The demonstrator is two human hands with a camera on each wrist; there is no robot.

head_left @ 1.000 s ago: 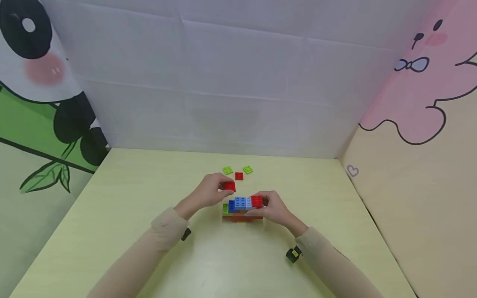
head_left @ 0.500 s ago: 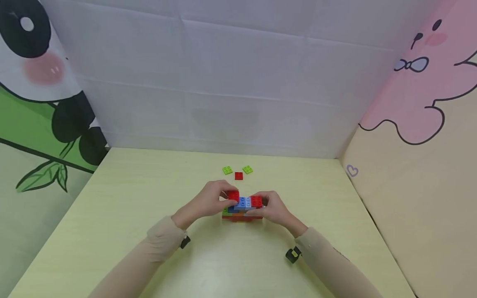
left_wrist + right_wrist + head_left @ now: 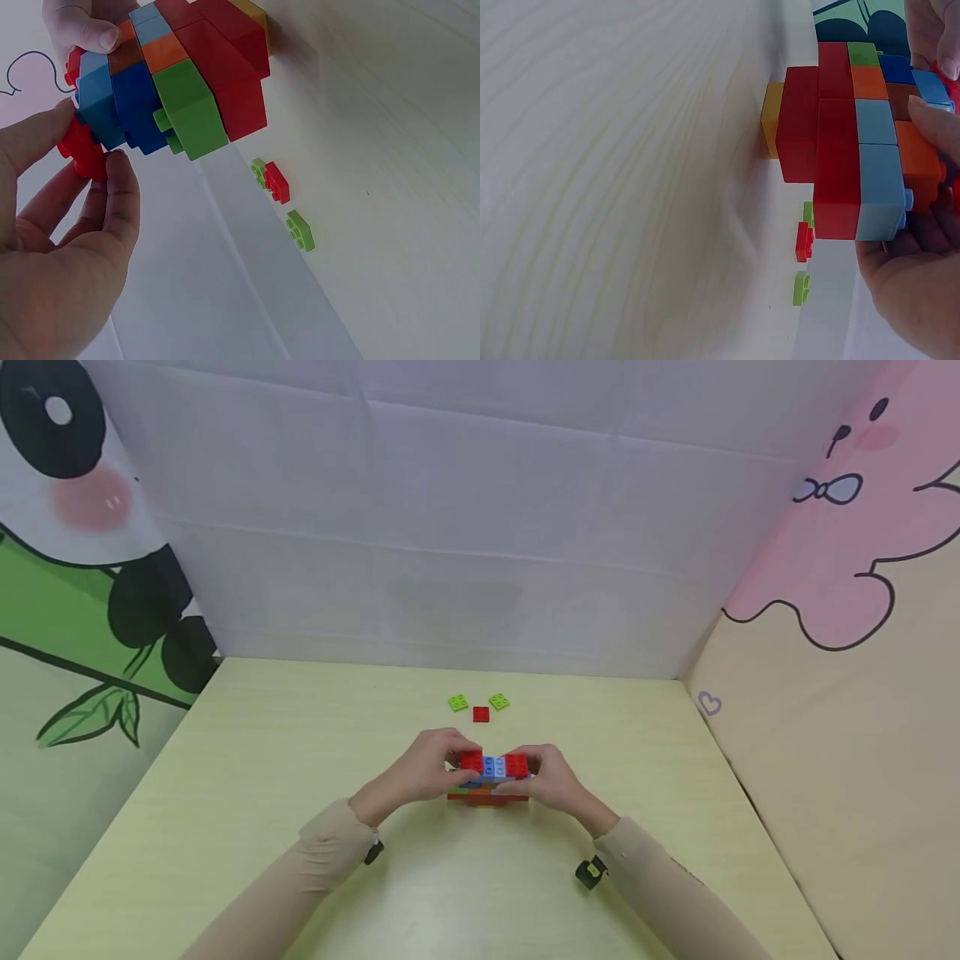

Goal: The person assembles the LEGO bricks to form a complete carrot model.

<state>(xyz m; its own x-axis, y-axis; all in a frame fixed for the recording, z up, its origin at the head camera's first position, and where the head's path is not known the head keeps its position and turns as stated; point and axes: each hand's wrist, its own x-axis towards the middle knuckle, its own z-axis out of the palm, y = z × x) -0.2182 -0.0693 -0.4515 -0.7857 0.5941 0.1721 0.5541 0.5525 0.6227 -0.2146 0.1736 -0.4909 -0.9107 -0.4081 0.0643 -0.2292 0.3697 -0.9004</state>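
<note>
A multicoloured toy brick structure [image 3: 489, 800] stands on the table, its layers widening upward from a narrow yellow base brick [image 3: 772, 120]. My left hand [image 3: 425, 767] pinches a red toy brick [image 3: 88, 156] between thumb and fingers at the left end of the top layer. In the left wrist view, that brick sits right against a light blue brick [image 3: 98, 97]. My right hand [image 3: 553, 782] grips the structure's right end, with its thumb along the near side. Close to those fingers is another red brick [image 3: 517, 766] on top.
Beyond the structure lie a small red brick [image 3: 481, 714] and two flat lime green bricks, one on the left [image 3: 458, 702] and one on the right [image 3: 498, 701]. A white sheet [image 3: 480, 610] rises behind the table [image 3: 315, 710], with printed panels at both sides.
My left hand has brought its red brick down and slightly right, from behind the structure onto its top left end. My right hand has kept its grip in place.
</note>
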